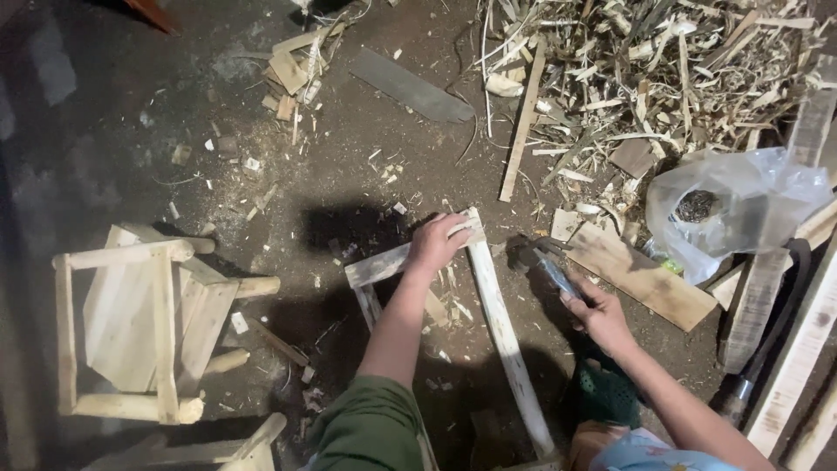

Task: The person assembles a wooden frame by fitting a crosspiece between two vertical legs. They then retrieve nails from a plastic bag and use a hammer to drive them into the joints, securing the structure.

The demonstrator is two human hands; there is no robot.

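I see my left hand (438, 244) pressed flat, fingers spread, on the corner of a wooden frame (488, 305) where its crosspiece meets the long rail; it pins the wood down rather than gripping it. The frame lies on the dirt floor directly under that hand, its rail running back towards my knees. My right hand (597, 312) is clenched around the handle of a hammer (542, 260), whose dark head hangs just right of the frame's corner, close to my left fingers but not touching them as far as I can tell. Just beyond the right hand lies a flat board (643, 275), and past that a clear plastic bag (741, 209) with something dark inside. Well to the left of my left hand a small stool (139, 323) lies tipped on its side. Ahead of both hands sits a heap of shavings (663, 70).
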